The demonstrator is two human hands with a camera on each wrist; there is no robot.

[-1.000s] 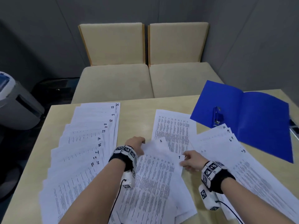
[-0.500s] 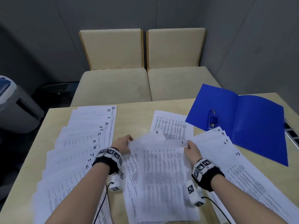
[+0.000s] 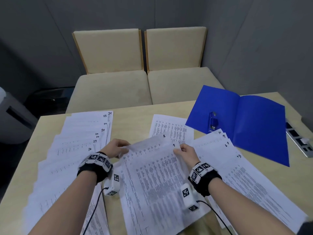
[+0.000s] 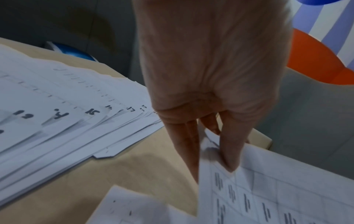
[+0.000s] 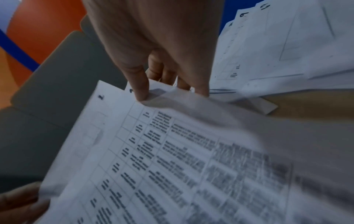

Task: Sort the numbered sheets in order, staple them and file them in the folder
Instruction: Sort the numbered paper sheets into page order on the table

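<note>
Both hands hold a small stack of printed sheets (image 3: 152, 170) numbered 1 and 2, lifted off the table at its far edge. My left hand (image 3: 118, 148) pinches the top left corner (image 4: 220, 157), thumb on top. My right hand (image 3: 184, 150) pinches the top right corner (image 5: 153, 94) the same way. A fan of sheets (image 3: 72, 150) numbered 16 to 24 lies to the left. Another fan (image 3: 237, 167) numbered 6, 9, 10 and 23 lies to the right. An open blue folder (image 3: 254, 122) lies at the back right, with a blue stapler (image 3: 213, 122) on it.
One more printed sheet (image 3: 171, 129) lies flat behind the held stack. Two beige chairs (image 3: 144, 82) stand beyond the table's far edge. A grey socket strip (image 3: 299, 141) sits at the right edge, and a white appliance (image 3: 13, 119) stands on the floor to the left.
Both hands gathered sheets 1 and 2 together and lifted their far edge off the table. The left hand shifted from the sheet's middle to its top left corner.
</note>
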